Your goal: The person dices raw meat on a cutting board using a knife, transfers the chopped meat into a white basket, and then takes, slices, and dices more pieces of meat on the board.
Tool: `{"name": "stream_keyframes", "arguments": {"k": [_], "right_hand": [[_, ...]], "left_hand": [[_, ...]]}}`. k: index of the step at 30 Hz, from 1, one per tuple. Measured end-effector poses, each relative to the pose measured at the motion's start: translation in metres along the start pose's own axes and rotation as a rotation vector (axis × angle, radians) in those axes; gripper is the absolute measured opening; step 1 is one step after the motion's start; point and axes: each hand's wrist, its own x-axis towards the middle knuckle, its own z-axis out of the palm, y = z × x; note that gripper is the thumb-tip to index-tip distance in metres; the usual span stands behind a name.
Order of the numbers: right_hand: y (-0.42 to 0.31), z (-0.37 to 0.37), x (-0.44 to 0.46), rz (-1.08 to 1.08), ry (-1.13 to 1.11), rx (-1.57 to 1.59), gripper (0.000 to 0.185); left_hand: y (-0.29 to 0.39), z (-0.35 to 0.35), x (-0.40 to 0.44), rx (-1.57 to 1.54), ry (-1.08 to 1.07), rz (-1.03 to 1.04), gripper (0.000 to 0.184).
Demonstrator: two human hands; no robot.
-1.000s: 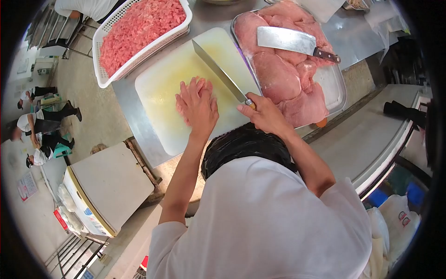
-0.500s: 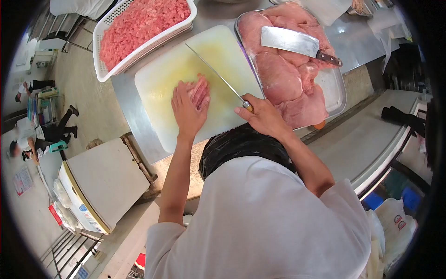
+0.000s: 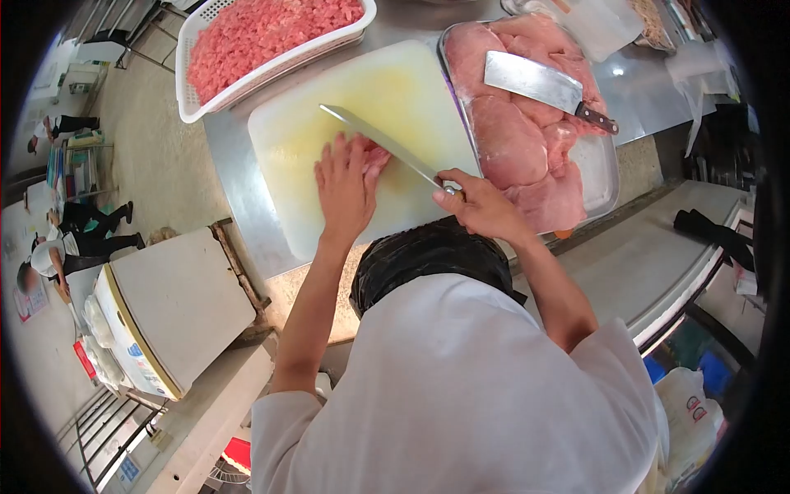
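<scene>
On the yellow-stained white cutting board (image 3: 288, 123) lies a small pile of pink meat (image 3: 375, 158), partly hidden by my left hand (image 3: 346, 193). The fingers of that hand are spread and rest on the board and the meat's left side. My right hand (image 3: 484, 206) is wrapped round the handle of a long knife (image 3: 387, 146). Its blade slants up and left over the meat, with the tip above the board beyond my left fingertips. Right of the board, a metal tray (image 3: 607, 177) holds large raw meat pieces (image 3: 506, 140) with a cleaver (image 3: 535, 81) lying on them.
A white basket (image 3: 188, 86) of diced meat (image 3: 271, 41) stands at the board's upper left. A black-lined bin (image 3: 432, 263) is below the board's near edge. Clear plastic bags (image 3: 601, 25) lie at the upper right. People (image 3: 62, 255) are in the left background.
The knife blade has turned from edge-on to showing its flat side, its tip slightly lower. My left hand has shifted on the meat. The view has moved, and the background people have changed places.
</scene>
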Motion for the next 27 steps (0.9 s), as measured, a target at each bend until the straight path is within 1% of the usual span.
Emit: {"name": "stream_keyframes", "arguments": {"k": [1,4,7,9,11,13,16,19,21,22,25,27], "right_hand": [[-0.005,-0.002,-0.002,0.035,-0.020,0.025,0.062],[-0.017,-0.011,-0.007,0.117,-0.058,0.086,0.065],[-0.019,-0.013,-0.008,0.164,-0.076,0.101,0.065],[-0.019,-0.014,-0.009,0.193,-0.071,0.092,0.064],[-0.008,-0.007,-0.014,0.079,0.008,0.034,0.063],[-0.007,-0.008,-0.020,0.013,0.043,0.006,0.062],[-0.015,-0.018,-0.039,0.041,0.010,0.016,0.061],[-0.017,-0.023,-0.056,0.115,-0.041,0.016,0.059],[-0.021,-0.026,-0.061,0.144,-0.066,0.011,0.057],[-0.023,-0.025,-0.055,0.119,-0.062,0.003,0.056],[-0.021,-0.006,-0.011,0.039,-0.049,0.009,0.055],[-0.031,0.001,0.023,0.053,-0.072,0.030,0.055]], "left_hand": [[-0.002,0.005,0.002,-0.004,-0.020,0.022,0.071],[-0.004,0.009,0.002,-0.092,0.029,-0.065,0.058],[0.000,0.011,0.001,0.088,0.104,-0.073,0.054],[0.007,0.014,0.008,0.092,0.082,-0.054,0.053],[0.012,0.016,0.010,0.071,0.076,-0.045,0.051],[0.009,0.015,0.012,0.043,0.093,-0.035,0.047],[0.008,0.013,0.019,-0.020,0.161,-0.050,0.041],[0.011,0.020,0.033,-0.172,0.158,-0.198,0.035],[0.019,0.017,0.038,-0.069,0.115,-0.180,0.025],[0.020,0.014,0.039,-0.014,0.091,-0.175,0.020],[0.018,0.016,0.039,0.026,0.102,-0.130,0.025],[0.021,0.015,0.037,0.032,0.056,-0.147,0.031]]}}
